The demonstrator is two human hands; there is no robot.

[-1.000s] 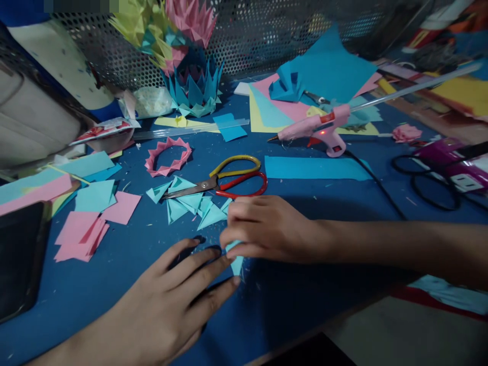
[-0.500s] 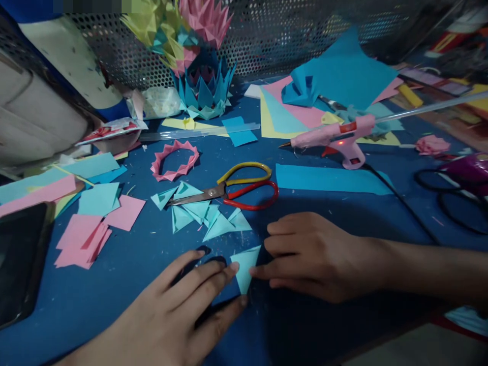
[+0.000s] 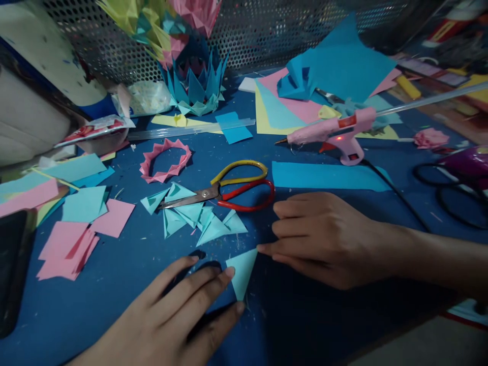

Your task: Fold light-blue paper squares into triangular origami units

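A small light-blue folded paper triangle (image 3: 241,274) lies on the blue table between my two hands. My left hand (image 3: 171,310) is open and spread, palm down, with a fingertip on the triangle's left edge and the thumb by its lower point. My right hand (image 3: 324,239) has its fingers curled in, except the index finger, whose tip touches the triangle's upper right corner. Just beyond, several folded light-blue triangles (image 3: 215,230) lie in a loose heap. Scissors (image 3: 217,193) with one yellow and one red handle rest partly on that heap.
A pink paper ring (image 3: 165,161) lies behind the scissors. Pink paper squares (image 3: 68,249) and a dark phone (image 3: 13,264) are at left. A pink glue gun (image 3: 331,133), its light on, stands behind a blue paper strip (image 3: 324,176). Paper flowers (image 3: 194,81) stand at the back.
My right hand has drawn back to the right off the triangle, uncovering it, its index fingertip now at the upper corner. My left hand stays at the triangle's left side. The view has shifted.
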